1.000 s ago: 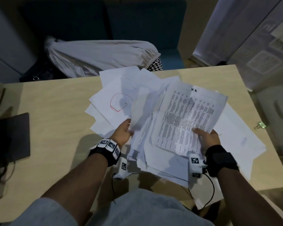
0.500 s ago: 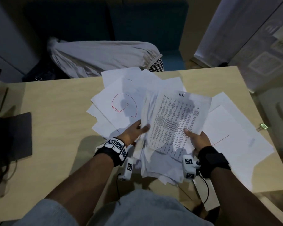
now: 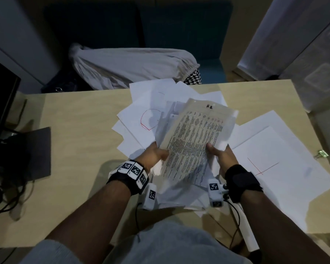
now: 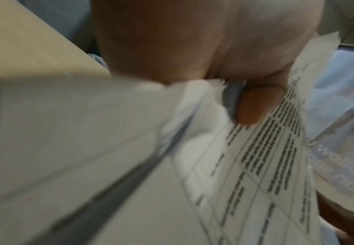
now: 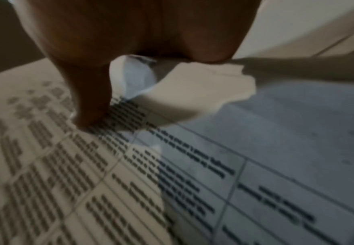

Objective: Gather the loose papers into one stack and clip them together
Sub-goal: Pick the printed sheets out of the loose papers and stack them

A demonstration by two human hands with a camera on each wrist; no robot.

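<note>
Far left of the bundle, a black monitor (image 3: 0, 119) stands at the desk (image 3: 74, 121) edge with a dark pad (image 3: 39, 151) beside it. Nearer the bundle's left, loose sheets (image 3: 141, 111) lie fanned on the desk; one carries a red outline.

My left hand (image 3: 153, 156) grips the bundle (image 3: 194, 141) at its left edge, thumb on top and fingers underneath; the left wrist view shows the thumb (image 4: 253, 106) pressed onto the printed top page. The bundle is held off the desk, tilted, edges uneven, top page covered in tabled text.

My right hand (image 3: 222, 156) clasps the bundle's right edge, thumb (image 5: 92, 99) pressed on the print, the other fingers hidden beneath.

Right of the bundle, more sheets (image 3: 274, 161) lie flat, one marked with red lines. Beyond them, near the desk's right edge, rests a binder clip (image 3: 322, 153), well apart from the bundle.
</note>
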